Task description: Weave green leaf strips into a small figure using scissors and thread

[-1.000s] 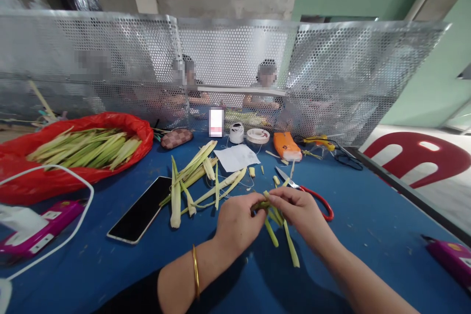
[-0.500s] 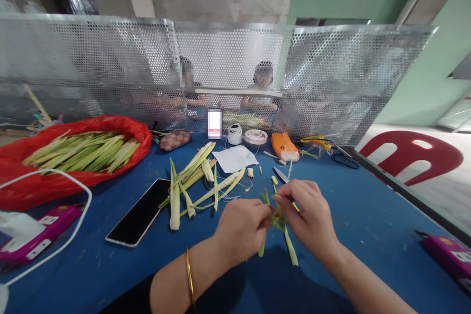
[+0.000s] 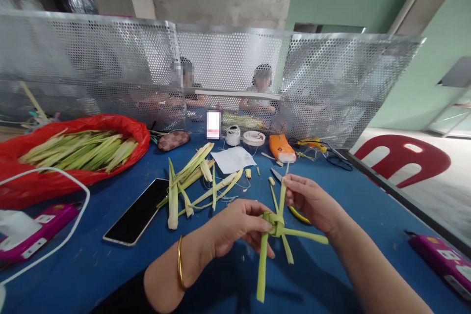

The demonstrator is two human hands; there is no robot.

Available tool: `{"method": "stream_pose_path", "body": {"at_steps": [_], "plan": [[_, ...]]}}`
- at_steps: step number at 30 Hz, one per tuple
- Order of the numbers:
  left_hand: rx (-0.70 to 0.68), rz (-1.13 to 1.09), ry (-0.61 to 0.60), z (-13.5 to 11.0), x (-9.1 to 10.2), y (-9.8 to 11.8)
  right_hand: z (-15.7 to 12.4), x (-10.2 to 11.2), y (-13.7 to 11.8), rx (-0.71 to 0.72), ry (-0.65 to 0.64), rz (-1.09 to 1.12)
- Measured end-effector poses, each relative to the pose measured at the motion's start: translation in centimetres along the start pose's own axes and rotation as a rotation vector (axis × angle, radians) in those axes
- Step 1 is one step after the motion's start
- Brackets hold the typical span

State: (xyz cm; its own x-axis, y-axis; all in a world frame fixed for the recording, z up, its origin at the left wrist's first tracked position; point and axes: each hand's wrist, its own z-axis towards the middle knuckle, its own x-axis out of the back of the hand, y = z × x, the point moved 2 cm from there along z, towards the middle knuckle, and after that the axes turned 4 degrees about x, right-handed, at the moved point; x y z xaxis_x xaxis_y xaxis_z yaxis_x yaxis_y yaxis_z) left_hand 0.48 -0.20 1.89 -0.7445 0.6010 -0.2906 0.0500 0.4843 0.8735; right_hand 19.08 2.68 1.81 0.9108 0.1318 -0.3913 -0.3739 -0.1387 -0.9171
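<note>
Between my hands, above the blue table [image 3: 147, 274], is a woven piece of green leaf strips [image 3: 277, 223] with several loose ends sticking out. My left hand [image 3: 245, 225] pinches the knotted middle between thumb and fingers; one strip hangs down below it. With thumb and forefinger, my right hand [image 3: 309, 198] grips the upper end of a strip that stands up from the knot. Partly hidden behind my right hand lies a knife with a yellow handle [image 3: 299, 216]. To the left of the hands, pale husk-like leaves [image 3: 195, 186] lie in a loose pile.
A red bag [image 3: 143, 130] full of leaves stands at the left, near a phone [image 3: 136, 213] and a purple power strip [image 3: 44, 230]. Tape [image 3: 253, 138], white paper [image 3: 233, 159] and an orange tissue pack [image 3: 281, 148] lie before a perforated metal screen [image 3: 228, 59]. Two people sit behind it.
My right hand has moved up and a little right, drawing one strip upright. The leaf piece has turned, so its knot and spread ends now show more plainly.
</note>
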Motion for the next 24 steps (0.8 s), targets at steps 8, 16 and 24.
{"method": "stream_pose_path", "body": {"at_steps": [8, 16, 24], "plan": [[-0.008, 0.000, -0.033, 0.2, 0.0, -0.4, -0.4, -1.6, 2.1, -0.108, -0.174, -0.098], [-0.037, 0.043, -0.011, 0.1, -0.1, -0.2, 0.0, -2.4, 3.8, -0.114, 0.033, 0.012], [-0.268, -0.040, 0.350, 1.1, 1.6, 0.1, -0.3, -2.4, 2.8, 0.214, 0.137, -0.397]]}}
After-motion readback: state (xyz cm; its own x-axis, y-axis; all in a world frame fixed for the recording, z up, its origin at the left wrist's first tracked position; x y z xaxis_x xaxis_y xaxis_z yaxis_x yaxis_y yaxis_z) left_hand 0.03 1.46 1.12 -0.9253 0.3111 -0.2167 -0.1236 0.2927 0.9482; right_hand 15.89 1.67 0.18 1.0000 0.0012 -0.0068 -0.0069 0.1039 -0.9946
